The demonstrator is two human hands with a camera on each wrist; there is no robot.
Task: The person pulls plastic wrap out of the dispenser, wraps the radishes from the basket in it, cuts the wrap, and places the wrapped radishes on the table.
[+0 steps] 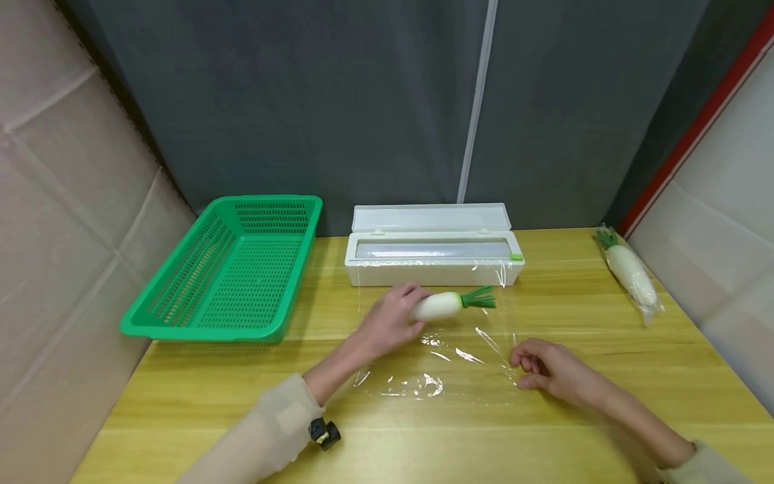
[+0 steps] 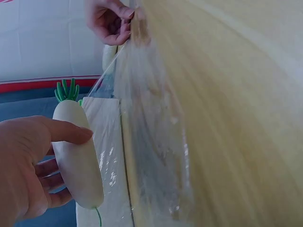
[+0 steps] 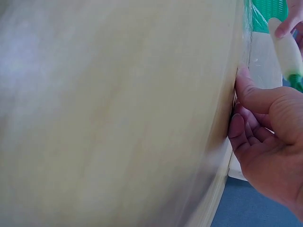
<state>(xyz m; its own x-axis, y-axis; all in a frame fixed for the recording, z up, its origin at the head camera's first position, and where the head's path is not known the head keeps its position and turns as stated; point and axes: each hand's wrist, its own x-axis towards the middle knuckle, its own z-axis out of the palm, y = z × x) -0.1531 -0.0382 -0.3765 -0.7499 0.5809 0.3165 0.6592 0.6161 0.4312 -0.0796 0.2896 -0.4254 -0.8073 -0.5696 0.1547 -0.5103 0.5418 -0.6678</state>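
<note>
My left hand [image 1: 393,319] grips a white radish [image 1: 438,306] with a short green top, holding it above a sheet of clear plastic wrap [image 1: 435,383]. The left wrist view shows the thumb and fingers around the radish [image 2: 78,156]. The wrap stretches forward over the front of a white wrap dispenser box [image 1: 435,274], whose lid stands raised. At the sheet's near right side, my right hand [image 1: 556,370] pinches the film's edge with curled fingers. In the left wrist view the film [image 2: 154,127] runs taut up to that right hand [image 2: 111,23].
A green plastic basket [image 1: 202,333] stands at the left of the wooden table [image 1: 242,417]. Toward the far right lies another radish [image 1: 629,272] wrapped in clear film. A dark grey curtain [image 1: 302,101] hangs behind the table, with pale walls on both sides.
</note>
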